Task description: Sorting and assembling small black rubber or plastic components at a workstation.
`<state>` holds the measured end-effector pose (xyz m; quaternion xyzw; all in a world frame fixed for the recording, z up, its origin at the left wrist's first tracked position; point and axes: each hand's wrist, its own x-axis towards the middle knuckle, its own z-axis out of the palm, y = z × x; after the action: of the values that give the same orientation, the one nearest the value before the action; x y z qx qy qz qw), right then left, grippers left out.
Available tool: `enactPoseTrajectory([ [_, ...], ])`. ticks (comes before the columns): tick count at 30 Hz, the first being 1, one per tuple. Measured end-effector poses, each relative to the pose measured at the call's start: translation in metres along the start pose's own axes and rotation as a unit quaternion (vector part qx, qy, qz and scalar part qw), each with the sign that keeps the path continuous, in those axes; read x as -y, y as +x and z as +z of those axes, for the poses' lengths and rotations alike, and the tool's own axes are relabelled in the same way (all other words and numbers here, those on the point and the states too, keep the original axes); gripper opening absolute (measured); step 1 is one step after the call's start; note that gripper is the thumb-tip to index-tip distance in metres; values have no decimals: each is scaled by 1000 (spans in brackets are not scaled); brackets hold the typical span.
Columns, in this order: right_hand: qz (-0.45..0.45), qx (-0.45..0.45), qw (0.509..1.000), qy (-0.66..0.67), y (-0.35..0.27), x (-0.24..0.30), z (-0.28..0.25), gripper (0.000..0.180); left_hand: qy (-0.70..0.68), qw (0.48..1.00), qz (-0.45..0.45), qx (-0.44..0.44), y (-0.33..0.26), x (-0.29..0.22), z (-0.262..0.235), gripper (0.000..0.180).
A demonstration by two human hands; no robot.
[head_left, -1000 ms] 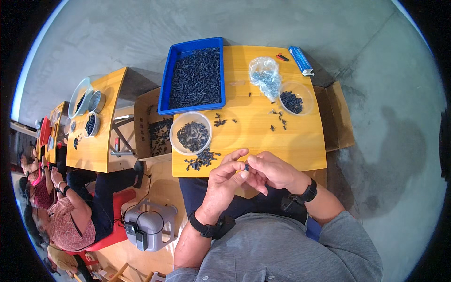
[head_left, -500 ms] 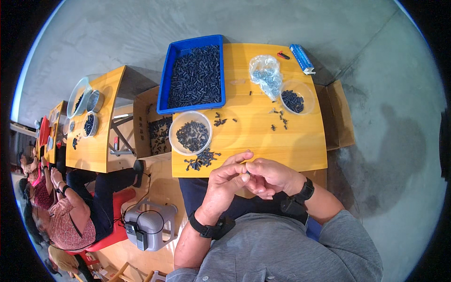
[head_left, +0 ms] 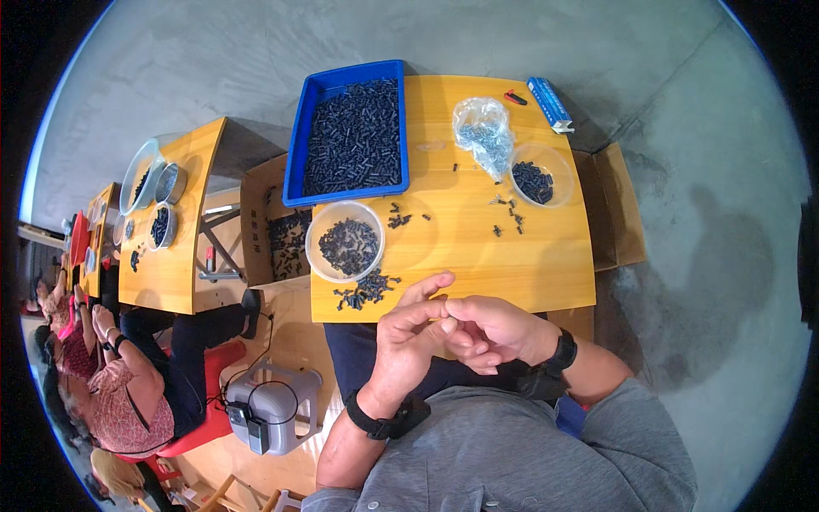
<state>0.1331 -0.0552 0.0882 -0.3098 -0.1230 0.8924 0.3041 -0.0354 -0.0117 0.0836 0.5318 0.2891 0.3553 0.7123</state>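
My left hand (head_left: pixel 404 341) and my right hand (head_left: pixel 498 328) meet over my lap, just off the table's near edge. Both are closed in a pinch, thumbs and fingertips pressed together. Whatever lies between the fingertips is too small and covered to make out. Closest to my left hand is a loose heap of small black parts (head_left: pixel 367 291), beside a round clear tub (head_left: pixel 380 224) of similar black pieces. Another clear tub (head_left: pixel 564 178) with black cylindrical pieces stands at the right, several loose parts (head_left: pixel 514 217) next to it.
On the yellow table (head_left: pixel 478 264) stand a big blue tray (head_left: pixel 294 162) of black pieces, a plastic bag (head_left: pixel 482 128) of small metallic bits, a blue-white box (head_left: pixel 548 104) and a red-black tool (head_left: pixel 515 98). Cardboard boxes (head_left: pixel 630 205) flank the table. Co-workers (head_left: pixel 128 401) sit at left.
My hands stay pinched together with only slight finger shifts. The small dark piece seen between the fingertips before is now covered.
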Motion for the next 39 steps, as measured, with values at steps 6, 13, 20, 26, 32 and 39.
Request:
enactPoseTrajectory([
  [6, -11, 20, 1000, 11, 3, -4, 5, 52, -51, 997, -25, 45, 0, -2, -2, 21],
  [13, -65, -73, 987, 125, 16, -22, 15, 48, -87, 993, -80, 28, 0, 6, -1, 21],
  [20, -89, -106, 977, 162, 50, -48, -17, 42, -94, 971, -217, -33, -2, 41, -17, 23],
  [26, -216, -270, 909, -235, 10, 0, -29, 34, -122, 975, -176, -52, 10, 65, -12, 28],
  [32, -332, -515, 548, -570, -24, 67, -99, 31, 191, 980, -41, -27, 14, 116, -18, 26],
  [39, -240, -590, 485, -600, -42, 94, -148, 33, 256, 966, -42, -13, 20, 132, -18, 27],
])
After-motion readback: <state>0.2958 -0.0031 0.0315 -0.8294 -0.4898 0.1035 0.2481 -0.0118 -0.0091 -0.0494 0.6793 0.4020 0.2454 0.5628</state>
